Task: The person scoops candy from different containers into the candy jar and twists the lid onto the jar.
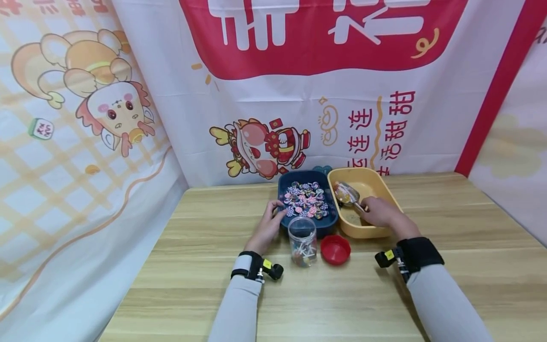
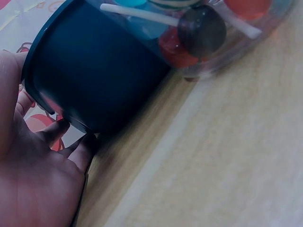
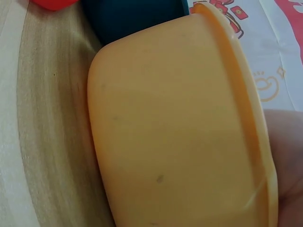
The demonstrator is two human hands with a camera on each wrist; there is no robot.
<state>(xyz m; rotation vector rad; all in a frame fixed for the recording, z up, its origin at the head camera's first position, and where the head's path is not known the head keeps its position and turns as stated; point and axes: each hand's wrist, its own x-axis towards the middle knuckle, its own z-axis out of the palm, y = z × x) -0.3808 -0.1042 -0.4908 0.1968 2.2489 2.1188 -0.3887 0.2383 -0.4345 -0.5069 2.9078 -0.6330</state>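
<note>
My right hand (image 1: 378,212) grips the handle of a shiny scoop (image 1: 348,194) inside the yellow bin (image 1: 388,190); orange-tinted contents show at the scoop's head. In the right wrist view, the bin's wall (image 3: 175,123) hides the scoop and most of the hand. My left hand (image 1: 268,223) holds the left side of a dark blue bin (image 1: 326,228), its fingers against the outer wall in the left wrist view. Wrapped lollipops (image 1: 304,199) fill that bin. Just in front stands a clear, lidless jar (image 1: 303,240) with several white-stick lollipops at its bottom.
A red lid (image 1: 335,250) lies on the wooden table (image 1: 205,266) to the right of the jar, close to both bins. Behind the bins hangs a printed cloth backdrop (image 1: 265,95), which meets the table's back edge. Another printed cloth (image 1: 85,190) closes the left side.
</note>
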